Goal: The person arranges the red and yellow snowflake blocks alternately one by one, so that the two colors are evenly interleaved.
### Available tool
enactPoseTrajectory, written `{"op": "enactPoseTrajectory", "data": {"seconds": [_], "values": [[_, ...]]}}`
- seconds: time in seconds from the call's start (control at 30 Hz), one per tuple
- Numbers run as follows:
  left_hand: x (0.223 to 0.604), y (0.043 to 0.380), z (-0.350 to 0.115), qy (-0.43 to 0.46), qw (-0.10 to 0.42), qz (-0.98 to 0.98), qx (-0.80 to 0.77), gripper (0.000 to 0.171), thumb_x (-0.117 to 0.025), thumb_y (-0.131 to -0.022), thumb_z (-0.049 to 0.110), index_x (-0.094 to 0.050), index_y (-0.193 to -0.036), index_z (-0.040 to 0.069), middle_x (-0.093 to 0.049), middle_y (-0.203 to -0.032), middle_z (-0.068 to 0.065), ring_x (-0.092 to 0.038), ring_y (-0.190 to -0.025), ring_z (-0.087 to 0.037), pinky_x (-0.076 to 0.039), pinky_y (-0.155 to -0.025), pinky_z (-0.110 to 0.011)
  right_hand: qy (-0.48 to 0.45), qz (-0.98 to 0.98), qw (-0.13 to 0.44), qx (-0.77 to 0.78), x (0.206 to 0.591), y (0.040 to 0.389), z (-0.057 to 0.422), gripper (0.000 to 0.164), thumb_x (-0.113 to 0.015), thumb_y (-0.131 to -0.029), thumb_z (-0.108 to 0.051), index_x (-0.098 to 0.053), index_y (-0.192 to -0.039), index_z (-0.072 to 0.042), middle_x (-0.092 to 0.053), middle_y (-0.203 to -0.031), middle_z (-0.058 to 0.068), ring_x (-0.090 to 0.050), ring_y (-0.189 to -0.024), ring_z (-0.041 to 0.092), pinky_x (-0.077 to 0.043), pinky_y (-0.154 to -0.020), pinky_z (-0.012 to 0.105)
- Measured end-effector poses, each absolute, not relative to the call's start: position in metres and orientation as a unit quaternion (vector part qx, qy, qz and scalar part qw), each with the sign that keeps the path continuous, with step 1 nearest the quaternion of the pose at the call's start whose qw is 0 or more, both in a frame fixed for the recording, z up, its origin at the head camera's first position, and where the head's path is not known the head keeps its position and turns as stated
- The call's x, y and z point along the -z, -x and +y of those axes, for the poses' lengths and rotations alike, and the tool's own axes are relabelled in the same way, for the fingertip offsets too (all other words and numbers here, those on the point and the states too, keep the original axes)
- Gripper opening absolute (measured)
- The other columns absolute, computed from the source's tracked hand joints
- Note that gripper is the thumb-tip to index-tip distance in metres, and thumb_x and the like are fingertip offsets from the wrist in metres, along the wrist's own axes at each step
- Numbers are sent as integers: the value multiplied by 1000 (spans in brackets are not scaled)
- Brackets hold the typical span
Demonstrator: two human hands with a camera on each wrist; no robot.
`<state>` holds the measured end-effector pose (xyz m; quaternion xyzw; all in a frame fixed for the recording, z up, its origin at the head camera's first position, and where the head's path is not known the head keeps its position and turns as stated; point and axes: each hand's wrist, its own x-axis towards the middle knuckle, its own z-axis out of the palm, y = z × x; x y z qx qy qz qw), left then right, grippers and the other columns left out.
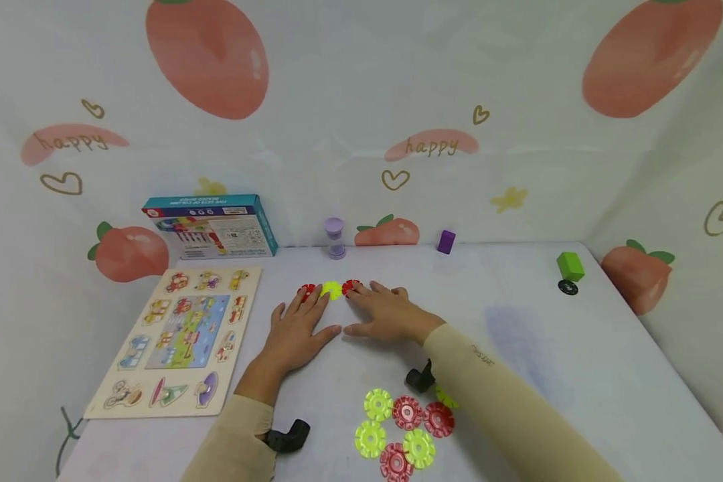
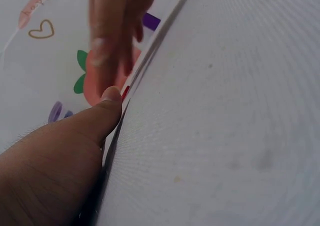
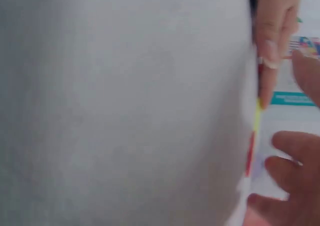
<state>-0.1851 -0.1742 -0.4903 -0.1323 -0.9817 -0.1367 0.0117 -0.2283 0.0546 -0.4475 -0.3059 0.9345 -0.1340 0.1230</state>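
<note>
A short row of notched plastic discs lies flat at the far middle of the table: a red disc (image 1: 307, 288), a yellow disc (image 1: 332, 290) and another red disc (image 1: 349, 286). My left hand (image 1: 298, 333) lies palm down with straight fingers, its fingertips on the left red disc and at the yellow one's edge. From the other side, my right hand (image 1: 391, 313) reaches over the right red disc, fingers spread and partly covering it. In the right wrist view, the right fingers (image 3: 295, 146) appear loosely spread beside the row, with nothing gripped.
Several loose yellow and red discs (image 1: 370, 439) lie at the front, one partly under the right sleeve. A wooden picture puzzle board (image 1: 250, 294) lies left. Behind stand a blue box (image 1: 217, 231), purple sand timer (image 1: 335, 237) and purple block (image 1: 446, 242). A green block (image 1: 570, 266) stands right.
</note>
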Motion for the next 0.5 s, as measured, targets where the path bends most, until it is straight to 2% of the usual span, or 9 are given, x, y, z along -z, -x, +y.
{"op": "enactPoseTrajectory", "data": {"seconds": [0.1, 0.23, 0.3, 0.4, 0.5], "values": [[493, 186, -173, 134, 11, -981, 141, 81, -40, -87, 72, -31, -151, 24, -16, -158, 2, -5, -144, -27, -4, -106, -64, 305, 909, 107, 264, 433, 218, 72, 76, -53, -82, -70, -38, -147, -32, -36, -149, -9, -33, -135, 21, -31, -101, 51], [493, 187, -172, 132, 12, -982, 137, 81, -39, -87, 73, -31, -151, 24, -16, -158, 2, -4, -144, -27, -4, -106, -63, 307, 835, 116, 443, 416, 195, 113, 57, -67, -88, -45, -45, -139, -36, -54, -128, -12, -51, -117, 17, -45, -93, 42], [492, 187, -172, 130, 13, -982, 135, 81, -40, -87, 72, -32, -151, 24, -17, -158, 2, -4, -144, -27, -5, -106, -63, 309, 807, 127, 486, 410, 177, 136, 54, -69, -89, -33, -47, -138, -33, -58, -122, -8, -55, -111, 21, -47, -90, 42], [490, 187, -174, 131, 13, -982, 137, 81, -41, -87, 72, -32, -151, 23, -17, -158, 2, -4, -144, -27, -5, -106, -63, 300, 795, 145, 506, 419, 153, 173, 56, -70, -89, -22, -46, -139, -28, -59, -120, 1, -55, -109, 27, -47, -89, 42], [491, 186, -176, 132, 16, -981, 139, 83, -40, -86, 73, -32, -151, 23, -17, -158, 2, -5, -144, -27, -5, -106, -63, 270, 801, 172, 505, 443, 134, 204, 61, -72, -88, -22, -45, -142, -24, -58, -121, 5, -54, -109, 29, -47, -90, 38]]}}
